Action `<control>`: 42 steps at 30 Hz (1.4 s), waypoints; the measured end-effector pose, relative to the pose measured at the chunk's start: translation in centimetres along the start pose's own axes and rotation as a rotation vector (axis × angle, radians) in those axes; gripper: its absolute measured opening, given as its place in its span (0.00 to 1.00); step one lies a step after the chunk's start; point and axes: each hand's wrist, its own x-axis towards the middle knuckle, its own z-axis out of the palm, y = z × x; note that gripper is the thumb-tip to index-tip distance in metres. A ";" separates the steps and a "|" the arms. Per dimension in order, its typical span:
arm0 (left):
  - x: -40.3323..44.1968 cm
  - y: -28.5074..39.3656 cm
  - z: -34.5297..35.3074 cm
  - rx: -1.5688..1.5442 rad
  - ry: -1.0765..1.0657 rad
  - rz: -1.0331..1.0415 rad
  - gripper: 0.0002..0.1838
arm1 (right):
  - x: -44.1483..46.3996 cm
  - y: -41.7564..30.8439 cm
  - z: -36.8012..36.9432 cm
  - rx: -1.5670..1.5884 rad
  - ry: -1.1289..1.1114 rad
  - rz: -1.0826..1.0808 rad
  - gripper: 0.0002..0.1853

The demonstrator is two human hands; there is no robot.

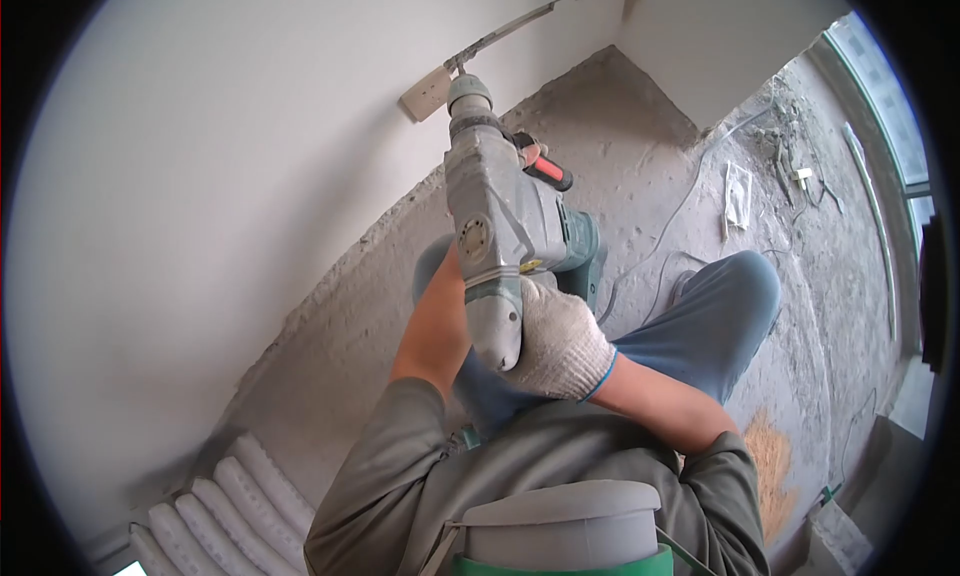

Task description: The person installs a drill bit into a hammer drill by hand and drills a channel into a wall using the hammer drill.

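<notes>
The white wall [250, 176] stood left of the drill [505, 206]; the rough floor [640, 146] spread below and right of it. The drill itself pointed at the wall. The gloved right hand [560, 341] had its grip clamped on the drill's rear. The left hand was hidden behind the drill, its grip impossible to tell. The socket plate [428, 94] sat just beside the drill's tip.

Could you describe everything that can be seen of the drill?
The drill is grey, dusty, metal-looking, with green parts and a red-and-black side handle. Its bit points at the groove in the wall, beside the cream plate; contact is unclear. The gloved right hand grips its rear; the left hand is hidden.
</notes>
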 end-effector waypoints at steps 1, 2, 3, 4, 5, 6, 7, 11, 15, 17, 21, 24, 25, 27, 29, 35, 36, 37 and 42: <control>0.2 -0.1 -0.1 -0.003 -0.004 0.001 0.15 | 0.1 0.5 0.3 -0.029 -0.004 -0.013 0.29; 0.4 -0.2 0.0 -0.003 -0.007 0.001 0.15 | 0.4 0.9 0.3 -0.060 -0.005 -0.025 0.29; 0.5 -0.1 0.0 -0.004 -0.011 0.004 0.15 | 0.8 0.8 -0.1 -0.043 0.055 -0.120 0.29; 0.5 -0.1 0.1 -0.003 -0.010 0.005 0.15 | 1.0 0.8 -0.1 -0.046 0.058 -0.120 0.29; 0.5 0.1 -0.1 0.002 -0.008 0.003 0.15 | 1.3 0.7 -0.1 -0.070 -0.009 -0.032 0.28; 0.4 -0.1 -0.2 0.005 -0.007 0.000 0.15 | 1.3 0.7 0.2 -0.089 -0.082 0.060 0.27; 0.2 -0.2 -0.3 0.007 -0.002 -0.002 0.15 | 0.9 0.7 0.5 -0.082 -0.088 0.066 0.27; 0.7 -0.6 -0.5 0.010 0.003 -0.006 0.15 | 0.1 0.7 0.1 0.002 -0.028 -0.049 0.29; 1.4 -0.9 0.0 0.027 -0.042 -0.012 0.15 | -1.8 2.9 -1.1 0.158 0.041 -0.059 0.31; 1.0 -0.4 0.5 0.117 -0.010 0.007 0.14 | -2.4 3.9 -0.9 0.143 0.059 -0.069 0.32; 5.7 -4.1 -1.6 -0.234 -0.075 0.125 0.10 | -1.5 4.6 -1.5 0.234 0.083 -0.101 0.31; 4.1 -1.9 0.2 -0.094 0.017 0.034 0.11 | -0.9 4.8 -2.2 0.224 0.097 -0.131 0.30; 2.6 0.3 1.6 0.053 0.088 -0.020 0.13 | -0.7 5.0 -2.3 0.200 0.053 -0.106 0.30; 1.4 2.3 2.9 0.272 0.196 -0.100 0.16 | -0.2 5.3 -2.7 0.176 0.006 -0.081 0.30; 1.9 2.2 2.7 0.307 0.233 -0.074 0.16 | 0.6 5.5 -3.1 0.132 -0.002 -0.087 0.30; 8.3 -4.2 0.2 0.429 0.121 0.595 0.10 | 0.3 6.5 -5.2 0.176 0.025 -0.044 0.30; 8.3 -4.6 0.2 0.488 0.093 0.549 0.09 | -0.6 6.9 -5.2 0.213 0.067 -0.016 0.30; 8.5 -5.2 0.1 0.549 0.064 0.503 0.07 | -0.9 6.7 -6.2 0.195 0.035 -0.047 0.31; 11.4 -7.2 -1.8 0.289 -0.009 0.198 0.09 | -1.7 7.2 -5.4 0.093 0.089 -0.069 0.30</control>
